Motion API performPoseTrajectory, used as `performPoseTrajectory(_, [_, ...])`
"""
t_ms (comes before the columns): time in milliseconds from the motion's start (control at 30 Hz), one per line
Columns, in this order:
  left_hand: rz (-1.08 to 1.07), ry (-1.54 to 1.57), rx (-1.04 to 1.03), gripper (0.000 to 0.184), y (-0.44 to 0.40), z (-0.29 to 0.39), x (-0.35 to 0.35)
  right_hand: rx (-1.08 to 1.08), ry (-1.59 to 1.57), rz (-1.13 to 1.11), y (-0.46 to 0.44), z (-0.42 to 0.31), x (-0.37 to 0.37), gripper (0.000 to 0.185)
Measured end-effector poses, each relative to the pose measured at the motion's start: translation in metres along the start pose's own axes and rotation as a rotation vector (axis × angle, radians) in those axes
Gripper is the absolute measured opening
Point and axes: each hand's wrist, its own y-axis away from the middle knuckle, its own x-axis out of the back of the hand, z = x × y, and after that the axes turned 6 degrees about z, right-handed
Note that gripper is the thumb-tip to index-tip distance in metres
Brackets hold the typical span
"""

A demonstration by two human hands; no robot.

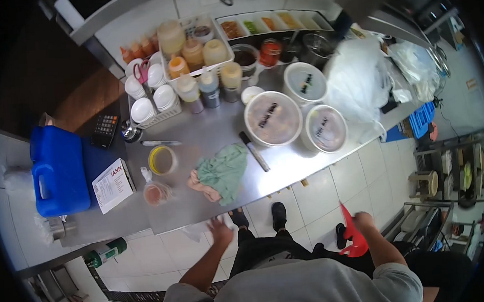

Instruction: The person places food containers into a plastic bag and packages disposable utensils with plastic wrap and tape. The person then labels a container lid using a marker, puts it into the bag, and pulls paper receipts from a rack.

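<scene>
My right hand (363, 221) is closed on a thin red plastic bag (354, 239), which hangs down beside my body over the floor. In front of the table's near edge, my left hand (220, 231) has its fingers spread and appears to hold nothing. A faint, see-through whitish sheet (192, 232) shows beside that hand; whether they touch I cannot tell. Closest to the left hand on the steel table (201, 212) lie a crumpled green cloth (224, 171) and a pinkish cloth (201, 187) partly beneath it.
Lidded tubs (273, 118) with handwriting, a black marker (254, 152) and squeeze bottles (210, 90) stand along the table. A blue jerrycan (62, 171), a calculator (104, 130) and a tied clear bag (156, 192) sit left. White plastic bags (358, 74) pile at right. Another person's leg is beside me.
</scene>
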Motion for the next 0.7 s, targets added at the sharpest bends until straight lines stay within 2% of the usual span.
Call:
performPoseTrajectory(33, [-0.397,0.576,-0.051,0.087,0.006,0.019,0.019,0.179,0.124,-0.172,-0.001,-0.03,0.021,0.022])
performPoseTrajectory(67, [-0.339,0.994,-0.279,0.088,0.021,0.067,0.113,0.464,0.221,-0.257,0.005,-0.062,0.046,0.022])
performPoseTrajectory(100, [-0.261,1.001,-0.378,0.092,0.029,0.103,0.114,0.674,0.223,-0.187,0.019,-0.092,0.072,0.02])
performPoseTrajectory(133, [-0.235,0.959,-0.566,0.094,0.035,0.137,0.159,0.831,0.078,-0.177,0.039,-0.119,0.111,0.019])
performPoseTrajectory(167, [-0.211,0.913,-0.749,0.096,0.037,0.172,0.218,0.931,-0.054,-0.166,0.05,-0.133,0.135,0.018])
performPoseTrajectory(200, [-0.128,0.872,-0.888,0.101,0.038,0.203,0.242,0.961,-0.244,-0.155,0.083,-0.144,0.199,0.012])
performPoseTrajectory(233, [-0.229,0.854,-0.913,0.085,0.036,0.225,0.257,1.13,-0.582,0.063,0.086,-0.137,0.212,0.008])
performPoseTrajectory(267, [-0.396,1.044,-0.679,0.061,0.027,0.242,0.249,1.131,-0.579,0.313,0.087,-0.122,0.225,0.009])
performPoseTrajectory(300, [-0.279,0.965,-0.594,0.043,0.027,0.247,0.278,1.033,-0.681,0.656,0.093,-0.104,0.241,0.011])
performPoseTrajectory(333, [-0.056,0.955,-0.536,0.035,0.03,0.25,0.299,0.921,-0.792,0.975,0.1,-0.087,0.255,0.021])
performPoseTrajectory(367, [0.018,1.079,-0.408,0.035,0.031,0.249,0.316,0.746,-0.824,1.207,0.107,-0.065,0.268,0.024])
performPoseTrajectory(400, [0.008,1.364,-0.366,0.032,0.024,0.239,0.317,0.609,-1.111,1.141,0.11,-0.043,0.27,0.027])
performPoseTrajectory(433, [-0.146,1.82,-0.169,0.026,0.045,0.243,0.354,0.533,-1.25,1.088,0.105,-0.018,0.26,0.021])
performPoseTrajectory(467, [-0.148,1.959,-0.185,0.026,0.056,0.238,0.37,0.496,-1.571,0.856,0.101,0.002,0.249,0.012])
performPoseTrajectory(500, [-0.147,2.097,-0.203,0.026,0.064,0.232,0.38,0.51,-1.614,0.607,0.099,0.019,0.241,0.013])
performPoseTrajectory(600, [-0.072,2.237,-0.164,0.034,0.085,0.233,0.389,0.627,-1.594,-0.013,0.105,0.033,0.227,0.035])
performPoseTrajectory(667, [-0.063,2.261,-0.162,0.04,0.095,0.241,0.39,0.808,-1.601,-0.021,0.104,0.018,0.219,0.047])
performPoseTrajectory(700, [-0.043,2.265,-0.156,0.04,0.097,0.245,0.388,0.816,-1.623,-0.027,0.108,0.011,0.225,0.044])
